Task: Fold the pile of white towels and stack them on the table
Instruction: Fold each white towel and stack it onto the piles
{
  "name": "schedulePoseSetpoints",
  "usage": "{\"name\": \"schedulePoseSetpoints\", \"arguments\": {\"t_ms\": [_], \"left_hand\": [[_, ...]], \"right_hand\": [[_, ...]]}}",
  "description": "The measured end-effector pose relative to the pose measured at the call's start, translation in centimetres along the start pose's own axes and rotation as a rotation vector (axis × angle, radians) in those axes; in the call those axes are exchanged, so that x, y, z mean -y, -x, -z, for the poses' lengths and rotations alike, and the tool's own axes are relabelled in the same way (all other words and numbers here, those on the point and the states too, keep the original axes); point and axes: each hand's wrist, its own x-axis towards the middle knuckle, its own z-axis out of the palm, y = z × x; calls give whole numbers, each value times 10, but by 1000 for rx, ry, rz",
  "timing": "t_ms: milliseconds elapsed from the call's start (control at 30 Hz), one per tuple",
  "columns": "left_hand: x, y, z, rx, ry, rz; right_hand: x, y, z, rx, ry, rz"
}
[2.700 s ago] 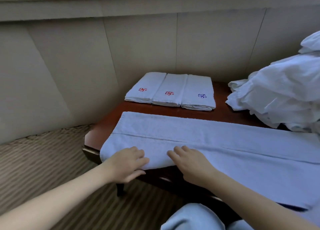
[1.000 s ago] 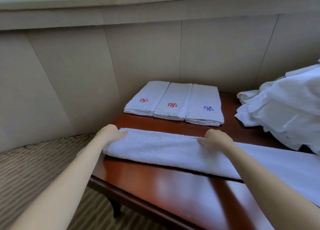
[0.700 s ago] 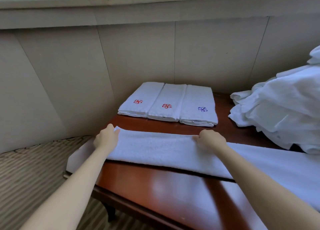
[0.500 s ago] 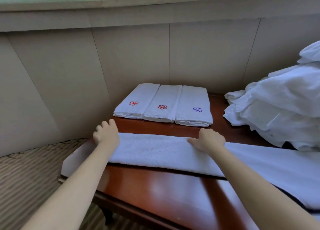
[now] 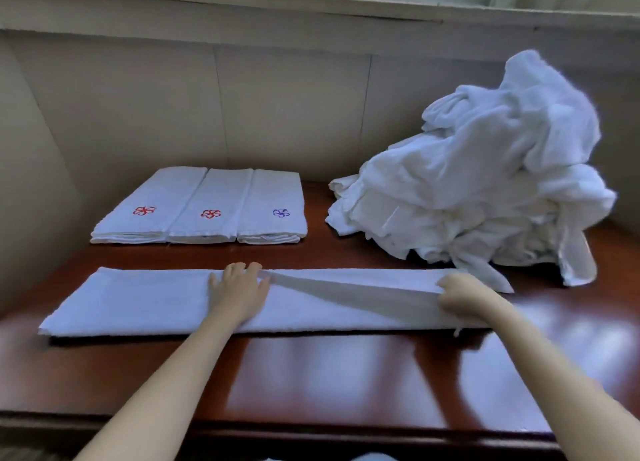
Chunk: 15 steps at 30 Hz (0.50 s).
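Note:
A white towel (image 5: 138, 301), folded into a long narrow strip, lies across the dark red wooden table (image 5: 329, 384). My left hand (image 5: 239, 290) presses flat on the strip's middle with fingers spread. My right hand (image 5: 460, 296) grips the strip's right end and lifts it slightly, so the cloth rises from the table there. Behind the strip, three folded white towels (image 5: 204, 206) lie side by side, two with red flower marks and one with a blue mark. A loose pile of white towels (image 5: 485, 176) heaps up at the back right.
A panelled beige wall (image 5: 277, 107) runs along the table's far side, with a window sill (image 5: 311, 6) above it. The table's front edge (image 5: 311, 429) is close to me. Bare polished wood shows between the strip and the front edge.
The view has swung right, bringing the whole strip and pile into sight. My left hand moved from the strip's left end to its middle. My right hand slid to the right end and gripped it.

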Motion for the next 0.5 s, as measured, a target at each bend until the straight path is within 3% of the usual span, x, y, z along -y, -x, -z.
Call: {"name": "schedulePoseSetpoints", "arguments": {"t_ms": [133,300,400,500], "left_hand": [[3,7,3,67,8,-137],[-22,17,13,67,-35,-174],[-46,26,11,173,84,-186],[-48,31,2,226,26,-172]], "right_hand": [[-35,16,18,444,-367,-92],[-52,4,-2,130,-296,-201],[-53,4,-5,105,-339,-277],[-60,8,-3,62,-355,-322]]}}
